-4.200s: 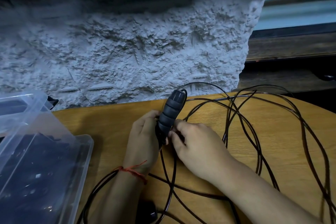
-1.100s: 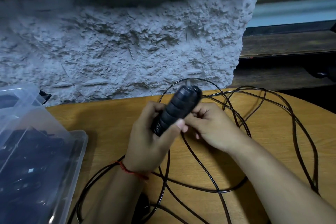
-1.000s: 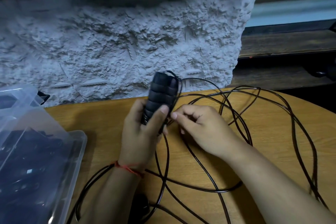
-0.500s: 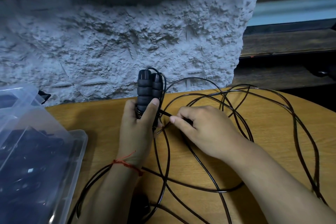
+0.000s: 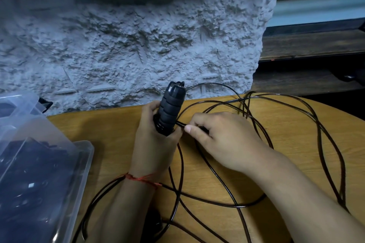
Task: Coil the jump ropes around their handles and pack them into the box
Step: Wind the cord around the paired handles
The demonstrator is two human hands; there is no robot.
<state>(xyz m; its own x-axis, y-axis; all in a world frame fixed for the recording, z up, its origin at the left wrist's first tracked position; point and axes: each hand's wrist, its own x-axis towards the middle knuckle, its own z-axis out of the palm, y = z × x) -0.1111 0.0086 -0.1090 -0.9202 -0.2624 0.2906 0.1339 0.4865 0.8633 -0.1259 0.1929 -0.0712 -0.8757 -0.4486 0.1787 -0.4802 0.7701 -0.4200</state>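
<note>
Left hand [image 5: 156, 140] gripped the ribbed black handles [image 5: 170, 109] upright over the wooden tabletop [image 5: 286, 124]; right hand [image 5: 223, 140] pinched thin glossy rope [image 5: 197, 162] beside them. Few turns on. Best kept taut, wraps side by side. Clear plastic box [image 5: 83, 163] stood left.

Clear: I see bare table [image 5: 110, 128] between box [image 5: 83, 163] and left hand [image 5: 156, 144] | Blocked: rope loops [image 5: 276, 144] sprawl right, front | Rear: rough wall [image 5: 138, 45] at table edge | Left: open box
</note>
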